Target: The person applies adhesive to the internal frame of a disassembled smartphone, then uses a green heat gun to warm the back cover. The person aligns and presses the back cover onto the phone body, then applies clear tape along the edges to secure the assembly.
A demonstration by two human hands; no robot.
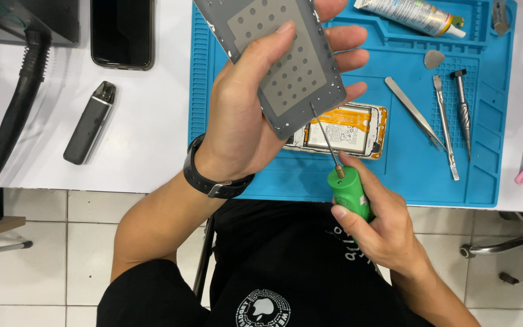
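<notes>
Fig. Head view, two bare hands above the bench (pixel 146 145). L hand (pixel 243 115) clasps a grey back panel (pixel 286 66) from its 9 o'clock side, thumb across the perforated face, fingers wrapped behind; panel held tilted in the air, long axis approx. 11-to-5 o'clock. R hand (pixel 382 230) is clenched round the green handle of a screwdriver (pixel 346 188), lying at 5 o'clock from the panel. Thin shaft runs up toward 11 o'clock; tip meets the panel's lower edge near its 6 o'clock corner, touching or just short of it, can't tell which. So tool axis and panel axis are roughly in line, and L hand is the nearer one to the panel. Below the panel, partly hidden by it, an opened phone (pixel 349 133) w/ battery showing lies on the blue mat (pixel 407 175). At 3 o'clock of it: tweezers (pixel 416 121), a metal pry tool (pixel 446 130), a second driver (pixel 463 112), all well apart from both hands.
</notes>
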